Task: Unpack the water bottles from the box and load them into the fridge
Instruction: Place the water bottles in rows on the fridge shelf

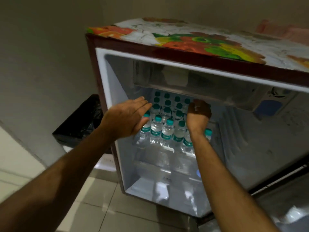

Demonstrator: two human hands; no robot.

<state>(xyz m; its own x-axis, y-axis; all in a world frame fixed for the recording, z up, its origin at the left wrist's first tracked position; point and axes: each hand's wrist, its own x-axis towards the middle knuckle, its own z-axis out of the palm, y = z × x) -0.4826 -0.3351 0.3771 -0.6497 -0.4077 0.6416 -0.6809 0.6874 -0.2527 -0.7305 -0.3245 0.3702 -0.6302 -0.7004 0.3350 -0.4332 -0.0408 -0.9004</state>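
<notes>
The water bottles (pixel 164 121) stand upright in tight rows on the upper shelf (pixel 168 149) of the open fridge (pixel 117 91), green caps up, filling the shelf from the far wall to its near edge. By the look of it, much of the loading is already done: several rows are in place, and the near row sits right at the shelf's front lip.

The right hand (pixel 199 113) reaches in at the right end of the rows, fingers curled downward over the bottles there. It seems to be setting or steadying one, but the hand hides what is under it, so whether it actually grips a bottle cannot be told. The left hand (pixel 128 116) is flat and released, fingers straight and together, held at the left side of the rows, against or just beside the outer bottles, holding nothing.

Below the shelf the lower part of the fridge shows only a clear drawer (pixel 160 163) and the bright floor of the cabinet, so there may be room left. The box is not in view, so how many bottles remain to unpack cannot be judged. A black bag (pixel 80 121) sits on the left of the fridge.
</notes>
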